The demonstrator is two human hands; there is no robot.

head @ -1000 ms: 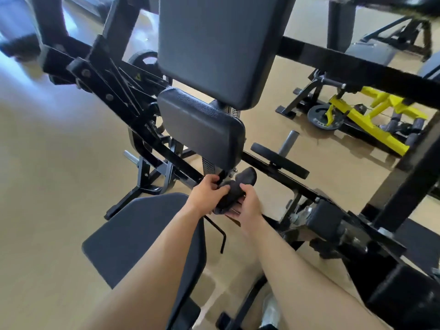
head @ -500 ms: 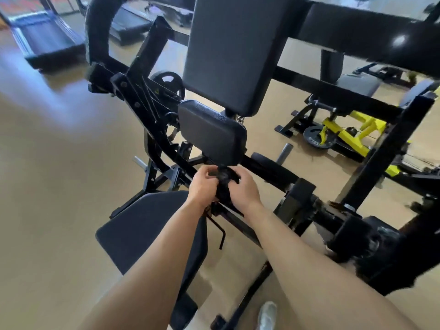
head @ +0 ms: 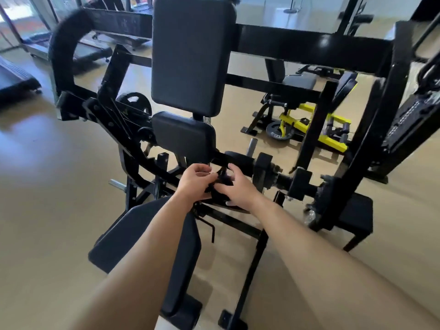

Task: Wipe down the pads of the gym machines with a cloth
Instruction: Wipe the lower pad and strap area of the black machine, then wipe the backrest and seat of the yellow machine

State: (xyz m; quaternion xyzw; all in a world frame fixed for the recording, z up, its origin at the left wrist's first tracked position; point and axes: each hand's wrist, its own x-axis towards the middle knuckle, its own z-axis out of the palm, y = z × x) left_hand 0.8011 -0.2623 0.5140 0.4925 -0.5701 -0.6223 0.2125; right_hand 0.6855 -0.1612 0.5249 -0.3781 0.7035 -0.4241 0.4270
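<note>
A black gym machine stands in front of me. Its tall back pad (head: 190, 55) is upright at the top centre, a smaller chest pad (head: 184, 135) sits just below it, and the seat pad (head: 133, 236) lies lower left, partly under my left forearm. Just under the chest pad, both hands hold a dark cloth (head: 220, 186), bunched between them. My left hand (head: 194, 181) grips its left side and my right hand (head: 234, 186) grips its right side with curled fingers. Most of the cloth is hidden by the fingers.
The machine's black frame bars (head: 309, 47) cross behind and to the right. A yellow and black machine (head: 312, 126) with a weight plate stands on the tan floor at right. Treadmills (head: 14, 77) line the far left. A small black stool (head: 354, 217) is at right.
The view has tilted up and pulled back, showing more of the back pad and frame. Both hands stay together under the chest pad, working the cloth between them.
</note>
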